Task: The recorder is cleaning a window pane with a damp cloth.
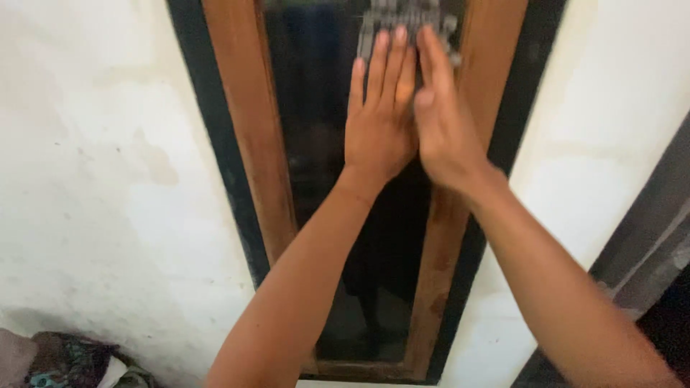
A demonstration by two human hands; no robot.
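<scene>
Up at the far end of the dark glass pane (pixel 316 179), both hands, the left hand (pixel 379 122) and right hand (pixel 440 118), lie flat with fingers spread on a grey cloth (pixel 402 21), and I'd judge a hard shove could crack the glass or slip the cloth off it.

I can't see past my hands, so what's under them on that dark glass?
A grey cloth shows above the fingertips of the left hand and right hand, against the dark pane. How far it extends under the palms is hidden.

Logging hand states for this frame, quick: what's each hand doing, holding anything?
Left hand: open, flat against the dark glass pane, holding nothing.
Right hand: open, fingers straight, edge-on beside the left; holding nothing.
</scene>
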